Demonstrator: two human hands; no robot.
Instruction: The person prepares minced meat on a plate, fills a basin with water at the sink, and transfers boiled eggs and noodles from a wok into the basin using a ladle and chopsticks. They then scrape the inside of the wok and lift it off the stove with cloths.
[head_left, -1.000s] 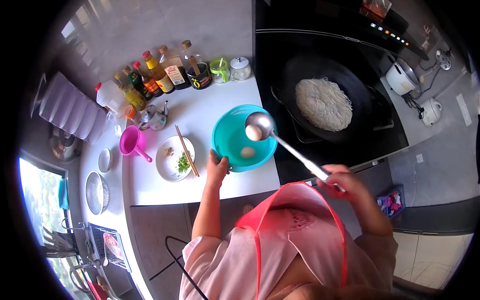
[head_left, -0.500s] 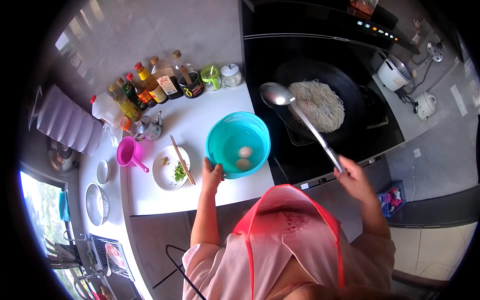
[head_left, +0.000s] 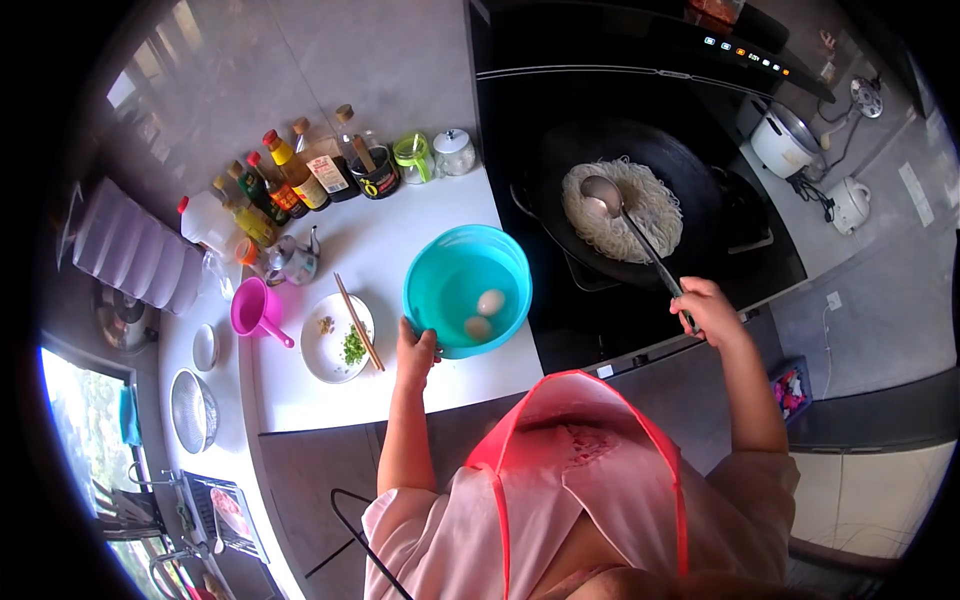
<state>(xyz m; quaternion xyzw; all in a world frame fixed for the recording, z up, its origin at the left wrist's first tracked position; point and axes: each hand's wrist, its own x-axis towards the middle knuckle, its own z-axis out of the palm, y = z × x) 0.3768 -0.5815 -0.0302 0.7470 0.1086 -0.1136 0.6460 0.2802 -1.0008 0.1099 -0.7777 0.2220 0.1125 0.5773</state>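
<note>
using the big round black wok (head_left: 655, 145) as the landmark here. got a long-handled, shiny metal ladle (head_left: 645, 243) in the right hand (head_left: 705, 310), fingers curled tight around the handle end, just off the wok's near-right edge. long axis forward and to the left from that fist, crossing the wok's near side, with the rounded bowl end over the pale, stringy noodles (head_left: 665, 205) inside the wok. can't tell from up here if touching them or just above, and can't tell about any contents of the bowl end either. over to the wok's left, well apart from the right hand: a round teal plastic basin (head_left: 432, 275) with two pale oval eggs (head_left: 490, 303) in what looks like water. left hand (head_left: 418, 352) at the basin's rim, on the side away from the wok, pinching that rim, exact finger placement hard to make out. so, nearer to the wok and noodles with the right, nearer to the eggs with the left. farther left of the wok, past the basin: a round white plate (head_left: 312, 360) with chopped green bits (head_left: 353, 348) and thin brown chopsticks (head_left: 358, 322).
</note>
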